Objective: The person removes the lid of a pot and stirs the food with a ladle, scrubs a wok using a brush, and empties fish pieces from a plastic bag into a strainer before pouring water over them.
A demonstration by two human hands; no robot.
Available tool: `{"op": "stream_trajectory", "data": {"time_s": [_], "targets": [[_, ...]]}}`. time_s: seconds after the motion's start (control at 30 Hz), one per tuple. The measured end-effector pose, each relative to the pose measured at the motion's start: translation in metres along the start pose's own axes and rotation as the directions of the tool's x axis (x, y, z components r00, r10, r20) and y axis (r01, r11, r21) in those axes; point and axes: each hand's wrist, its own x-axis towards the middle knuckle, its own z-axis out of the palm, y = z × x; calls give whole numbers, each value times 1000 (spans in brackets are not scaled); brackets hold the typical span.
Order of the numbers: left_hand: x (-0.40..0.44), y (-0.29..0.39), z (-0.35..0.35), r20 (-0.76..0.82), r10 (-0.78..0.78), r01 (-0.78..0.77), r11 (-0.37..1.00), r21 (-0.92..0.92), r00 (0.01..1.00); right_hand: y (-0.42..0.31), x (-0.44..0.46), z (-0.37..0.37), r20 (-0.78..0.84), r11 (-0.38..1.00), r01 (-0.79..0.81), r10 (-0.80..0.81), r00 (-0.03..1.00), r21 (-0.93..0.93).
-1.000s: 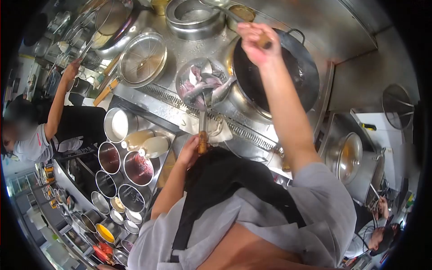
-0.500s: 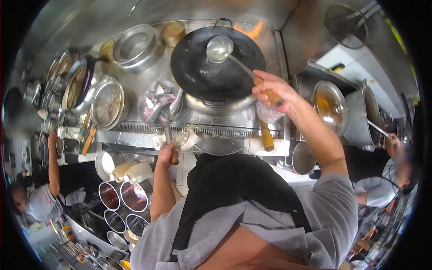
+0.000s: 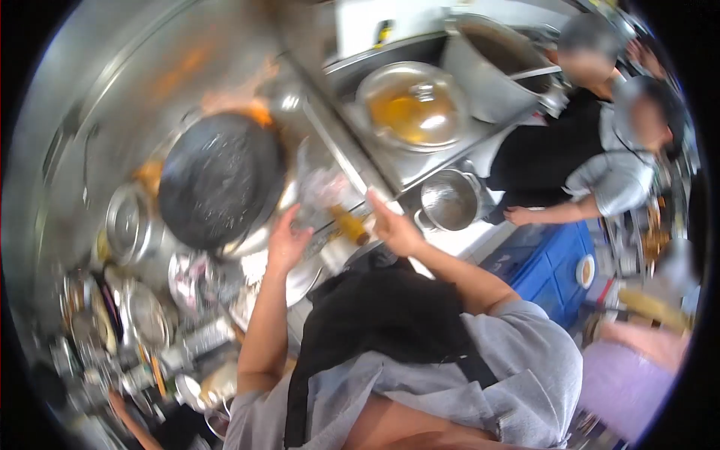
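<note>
My left hand (image 3: 287,240) is raised in front of the apron with fingers apart and nothing held. To its right is my right hand (image 3: 396,229), blurred, fingers stretched out, near the lower end of a long metal shaft (image 3: 337,146). Between the hands are a clear plastic bag (image 3: 326,186) and a brush-like tool's wooden handle (image 3: 350,225). A black wok (image 3: 221,180), its inside glistening, sits on the stove beyond my left hand. The pan of fish pieces (image 3: 193,277) rests lower left of the wok, apart from both hands.
Orange flame (image 3: 260,112) shows behind the wok. A lidded bowl (image 3: 412,109), a large pot (image 3: 495,67) and a small pot (image 3: 450,200) stand on the right. Co-workers (image 3: 615,157) are beyond them, beside blue containers (image 3: 544,266). Metal strainers (image 3: 146,315) lie left.
The view has turned right. My left hand has let go of the fish pan's handle. My right hand has left the wok area and opened; the ladle no longer hangs over the wok.
</note>
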Motion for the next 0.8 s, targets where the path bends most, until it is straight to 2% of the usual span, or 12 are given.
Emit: {"op": "stream_trajectory", "data": {"time_s": [0.07,0.1,0.13,0.2,0.33,0.37,0.43,0.57,0.63,0.67,0.73,0.8], "targets": [[55,-6,60,98,116,-140,949,284,988,15,-10,-22,242,923,-384,374,895,-5],[75,8,79,180,-7,-53,944,325,984,39,-24,-18,123,977,-212,210,970,6],[93,17,98,201,30,-98,938,333,979,49,-32,-23,133,975,-220,219,967,-10],[122,33,130,58,-215,131,765,631,975,59,-44,-31,163,969,-244,246,956,-34],[146,2,166,83,-282,106,593,798,956,64,-52,-40,226,967,-253,252,941,-27],[156,-29,174,87,-274,98,594,798,958,67,-52,-40,234,967,-252,251,939,-27],[182,-79,183,83,-94,3,676,737,992,77,-52,-34,194,981,-195,195,962,-15],[169,-36,141,-47,-69,83,825,560,997,91,-53,-26,170,983,-178,182,968,-43],[157,-16,115,-248,-10,107,919,380,969,95,-54,-18,184,973,-217,228,956,-79],[150,-11,103,-245,0,97,918,384,969,96,-55,-12,205,960,-255,274,940,-116],[132,-8,77,-271,126,-32,944,327,954,116,-63,17,138,966,-201,224,965,-166],[106,3,58,-274,146,-75,965,253,950,127,-69,39,100,950,-203,231,968,-238]]}}
